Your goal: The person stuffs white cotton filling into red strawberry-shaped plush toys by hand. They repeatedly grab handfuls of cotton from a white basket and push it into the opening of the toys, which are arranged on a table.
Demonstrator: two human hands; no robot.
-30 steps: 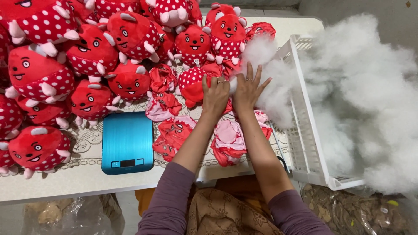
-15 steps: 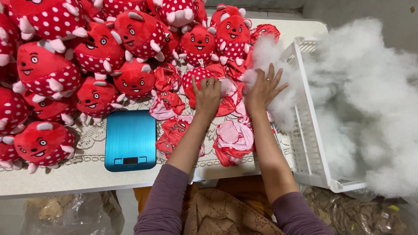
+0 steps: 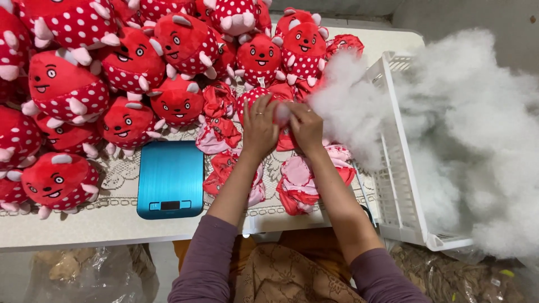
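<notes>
My left hand (image 3: 259, 126) grips a partly filled red plush toy with white dots (image 3: 250, 98) at the middle of the table. My right hand (image 3: 306, 126) is closed around a tuft of white stuffing (image 3: 282, 113) and presses it against the toy's opening. Both hands touch each other over the toy. A big heap of white stuffing (image 3: 471, 129) lies to the right, spilling out of a white plastic basket (image 3: 396, 185).
Several stuffed red dotted plush toys (image 3: 67, 90) are piled at the left and back. Flat unstuffed red and pink toy skins (image 3: 297, 179) lie under my forearms. A blue kitchen scale (image 3: 170, 178) sits near the table's front edge. Bags lie on the floor below.
My right hand has come back from the stuffing heap with a tuft and closed on it at the toy. My left hand has gripped the toy more tightly.
</notes>
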